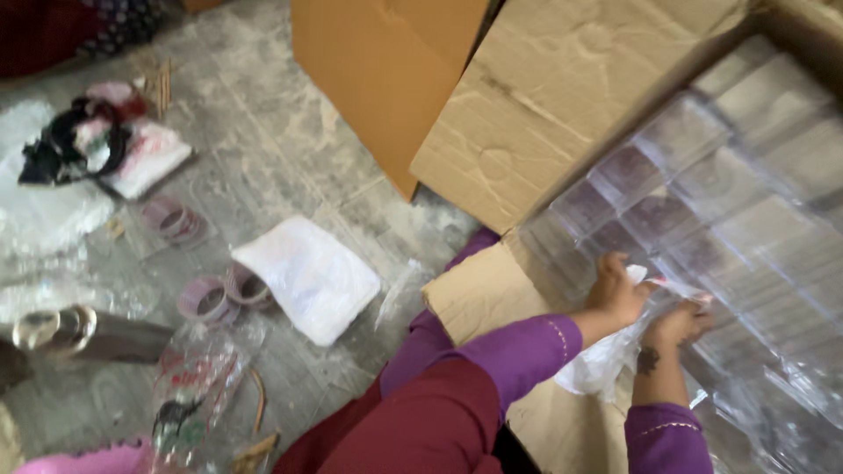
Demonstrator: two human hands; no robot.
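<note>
Fingers of both hands hidden in crumpled white plastic bag [606, 362]; clear boxes [702, 202] blurred.

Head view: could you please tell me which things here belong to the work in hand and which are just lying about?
In hand:
left hand
right hand
white plastic bag
clear boxes
carton

Lying about:
white cloth
bangles
black heap
pink bowl
</note>
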